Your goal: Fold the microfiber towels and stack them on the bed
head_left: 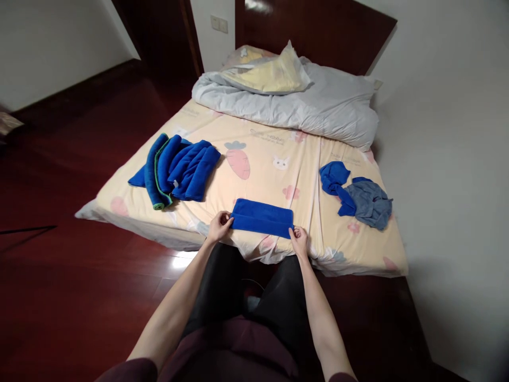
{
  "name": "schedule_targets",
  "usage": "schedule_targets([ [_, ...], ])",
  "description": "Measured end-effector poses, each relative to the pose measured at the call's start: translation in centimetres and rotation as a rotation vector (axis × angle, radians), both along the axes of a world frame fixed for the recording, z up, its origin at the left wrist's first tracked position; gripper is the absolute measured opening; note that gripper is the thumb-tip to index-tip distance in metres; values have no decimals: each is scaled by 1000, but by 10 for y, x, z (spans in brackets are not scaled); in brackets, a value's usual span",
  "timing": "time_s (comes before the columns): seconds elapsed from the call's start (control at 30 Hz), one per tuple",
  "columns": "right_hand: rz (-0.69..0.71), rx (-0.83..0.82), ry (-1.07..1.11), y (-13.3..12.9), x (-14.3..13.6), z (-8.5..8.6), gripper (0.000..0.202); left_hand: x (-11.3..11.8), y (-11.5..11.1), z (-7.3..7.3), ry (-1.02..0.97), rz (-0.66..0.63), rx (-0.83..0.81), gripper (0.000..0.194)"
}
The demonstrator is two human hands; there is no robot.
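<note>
A blue towel (262, 216) lies at the near edge of the bed, with its near side folded over in a strip. My left hand (219, 226) pinches the towel's left end at the fold. At the opposite end my right hand (299, 240) grips the near right corner between thumb and fingers. To the left lies a pile of rolled blue towels (191, 167), one of them a darker roll with green edging (153, 175). Crumpled blue cloth (336, 180) and a grey-blue cloth (369, 204) sit together on the right side of the bed.
The bed (258, 143) has a pale yellow sheet with carrot and rabbit prints. A bunched grey quilt (334, 109) and a yellow pillow (274, 74) lie at its far end, before a dark wooden headboard (310, 32). A white wall (449, 159) stands on the right.
</note>
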State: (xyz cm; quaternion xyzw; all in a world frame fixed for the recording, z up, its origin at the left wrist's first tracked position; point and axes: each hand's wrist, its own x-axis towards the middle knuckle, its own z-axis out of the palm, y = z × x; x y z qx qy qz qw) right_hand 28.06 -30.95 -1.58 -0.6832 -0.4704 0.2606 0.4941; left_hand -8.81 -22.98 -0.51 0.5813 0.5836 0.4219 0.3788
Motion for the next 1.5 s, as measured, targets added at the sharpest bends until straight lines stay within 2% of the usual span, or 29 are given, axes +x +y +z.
schedule_targets([
  [0.13,-44,69,-158,-4,-2,-2,36,1,3,-11,-85,11,98,35],
  [0.3,55,196,-265,-8,-4,-1,27,-1,3,-16,-103,-95,113,29],
  [0.53,202,183,-334,-11,0,9,34,-6,1,-6,44,-217,118,38],
  [0.63,303,168,-417,-14,2,16,51,-8,1,-5,96,-294,140,57],
  [0.7,326,164,-430,-14,3,19,57,-9,1,-6,96,-314,153,56],
  [0.87,262,149,-319,-11,6,14,48,-9,3,-11,65,-262,163,34],
  [0.97,247,162,-256,-9,7,13,40,-9,4,-12,24,-227,145,28],
  [1.17,188,123,-180,-8,5,16,33,-8,5,-7,-116,-210,73,33],
  [1.33,42,9,-133,-7,5,5,35,-7,5,-7,-98,-147,-31,44],
  [1.5,45,-23,-101,-6,4,5,39,-5,4,-7,-115,-123,-41,45],
])
